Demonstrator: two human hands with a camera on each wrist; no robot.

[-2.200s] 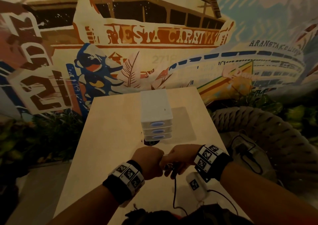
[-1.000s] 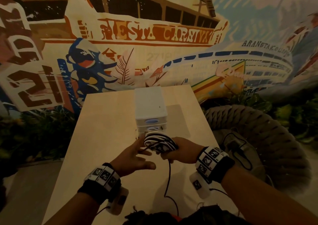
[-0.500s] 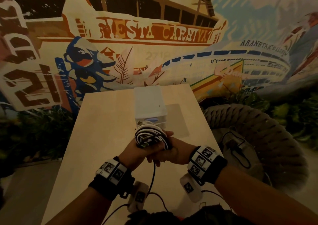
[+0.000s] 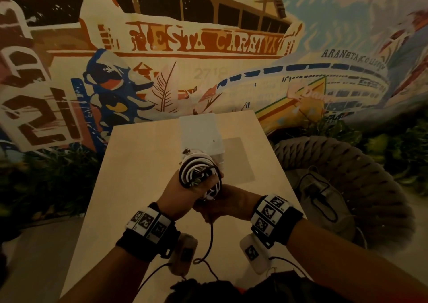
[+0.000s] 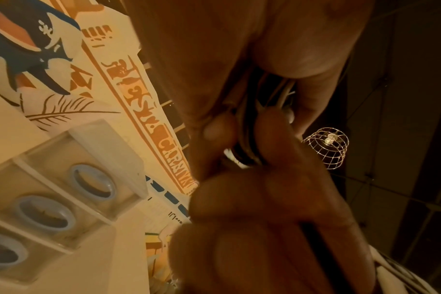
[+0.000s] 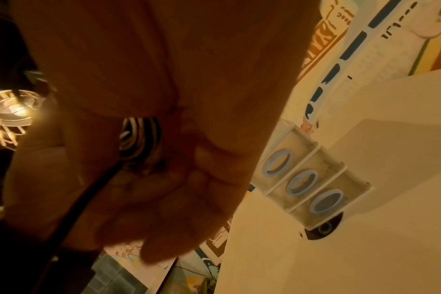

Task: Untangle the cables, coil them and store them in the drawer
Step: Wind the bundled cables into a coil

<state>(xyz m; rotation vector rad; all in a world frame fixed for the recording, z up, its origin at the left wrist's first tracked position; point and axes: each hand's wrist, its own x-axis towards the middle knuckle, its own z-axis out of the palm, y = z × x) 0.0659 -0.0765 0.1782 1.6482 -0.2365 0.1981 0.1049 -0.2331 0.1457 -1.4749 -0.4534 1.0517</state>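
Holding a black-and-white cable bundle above the worktop, the left hand has its grip clamped around it; the right hand, at 4 o'clock, apparently clamps the bundle's lower end. Closed drawer unit stands at 12 o'clock.
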